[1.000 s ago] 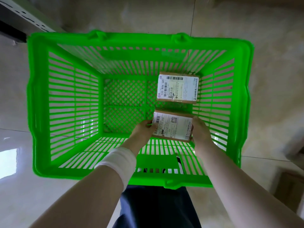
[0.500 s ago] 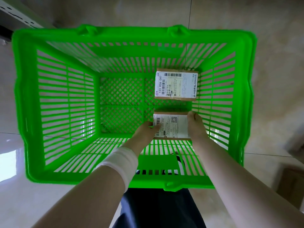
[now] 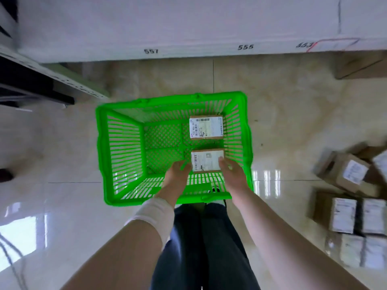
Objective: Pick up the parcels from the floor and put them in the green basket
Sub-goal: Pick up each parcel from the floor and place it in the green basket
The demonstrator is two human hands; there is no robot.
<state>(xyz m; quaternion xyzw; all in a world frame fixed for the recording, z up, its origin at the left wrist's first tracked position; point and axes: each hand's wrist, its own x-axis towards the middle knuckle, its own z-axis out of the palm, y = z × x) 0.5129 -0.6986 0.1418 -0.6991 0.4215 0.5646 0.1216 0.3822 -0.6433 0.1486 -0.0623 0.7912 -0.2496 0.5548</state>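
Observation:
The green basket [image 3: 100, 155] stands on the tiled floor in front of my legs. Two brown parcels with white labels lie flat on its bottom along the right wall: a far parcel [image 3: 206, 127] and a near parcel [image 3: 206, 162]. My left hand [image 3: 177, 174] is inside the basket just left of the near parcel, fingers spread and off its edge. My right hand [image 3: 232, 173] is at that parcel's right edge, fingers loose, with the fingertips still touching it. Several more labelled parcels [image 3: 347, 172] lie on the floor at the right.
A row of flat parcels [image 3: 356, 218] lies on the floor at the lower right. A metal shelf [image 3: 41, 80] stands at the left. A white surface [image 3: 188, 28] marked 557 and 555 runs across the back, with a cardboard box [image 3: 360, 68] under its right end.
The near parcel went down onto the basket bottom and both hands loosened from its sides. My head rose and pulled back, so the basket looks smaller and the floor parcels show.

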